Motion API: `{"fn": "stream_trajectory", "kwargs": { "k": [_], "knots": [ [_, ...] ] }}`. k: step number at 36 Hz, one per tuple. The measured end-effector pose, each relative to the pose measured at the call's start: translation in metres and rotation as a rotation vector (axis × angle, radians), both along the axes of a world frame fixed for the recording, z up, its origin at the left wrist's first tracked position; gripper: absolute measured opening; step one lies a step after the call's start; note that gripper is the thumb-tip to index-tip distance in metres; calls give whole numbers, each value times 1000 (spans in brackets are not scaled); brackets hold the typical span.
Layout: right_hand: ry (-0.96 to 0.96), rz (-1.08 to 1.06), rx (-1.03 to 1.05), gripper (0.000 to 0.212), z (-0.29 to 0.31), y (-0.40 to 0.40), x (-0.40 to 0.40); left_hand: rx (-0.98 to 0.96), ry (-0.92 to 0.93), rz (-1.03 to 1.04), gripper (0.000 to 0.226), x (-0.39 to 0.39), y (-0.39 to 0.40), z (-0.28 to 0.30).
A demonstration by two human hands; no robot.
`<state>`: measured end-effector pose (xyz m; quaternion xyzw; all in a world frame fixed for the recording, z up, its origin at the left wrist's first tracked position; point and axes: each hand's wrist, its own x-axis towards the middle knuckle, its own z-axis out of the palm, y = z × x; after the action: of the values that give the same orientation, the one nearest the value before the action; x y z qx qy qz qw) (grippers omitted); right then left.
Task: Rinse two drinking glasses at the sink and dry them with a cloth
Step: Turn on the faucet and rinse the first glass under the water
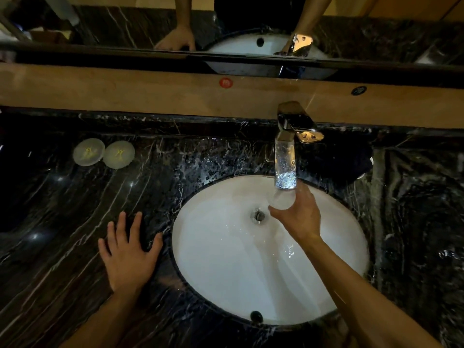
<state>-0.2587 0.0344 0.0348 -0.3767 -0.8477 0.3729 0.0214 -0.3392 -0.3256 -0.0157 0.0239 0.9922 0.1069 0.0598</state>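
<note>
My right hand (298, 217) is shut on a clear drinking glass (281, 200), holding it over the white oval sink (213, 259) just beneath the chrome faucet spout (285, 167). The glass is tilted toward me, so I see its round shape. Water glints and splashes in the basin near the drain (258, 216). My left hand (128, 249) lies flat on the black marble counter (75, 209) left of the sink, fingers spread, holding nothing. A dark cloth-like heap (346, 159) lies on the counter right of the faucet. No second glass is visible.
Two round pale paper discs (89, 151) (119, 154) lie side by side at the back left of the counter. A tan ledge (150, 89) and a mirror (125, 26) run behind the faucet. The faucet lever (307, 135) points right.
</note>
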Motion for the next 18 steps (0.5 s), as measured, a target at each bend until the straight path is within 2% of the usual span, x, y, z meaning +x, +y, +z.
{"fn": "stream_trajectory", "kwargs": {
  "k": [3, 6, 10, 14, 18],
  "knots": [
    [-39, 9, -124, 85, 6, 12, 3, 2, -2, -4, 80, 0, 0, 0],
    [-84, 65, -338, 73, 7, 24, 7, -5, -3, -2, 81, -1, 0, 0],
    [-4, 111, -561, 78, 6, 27, 10, -4, -1, 0, 81, -1, 0, 0],
    [75, 136, -626, 78, 4, 19, 3, -3, 10, -1, 81, 0, 1, 1],
    [121, 80, -527, 76, -2, 5, -10, -8, 12, -5, 80, -1, 0, 0]
  ]
}}
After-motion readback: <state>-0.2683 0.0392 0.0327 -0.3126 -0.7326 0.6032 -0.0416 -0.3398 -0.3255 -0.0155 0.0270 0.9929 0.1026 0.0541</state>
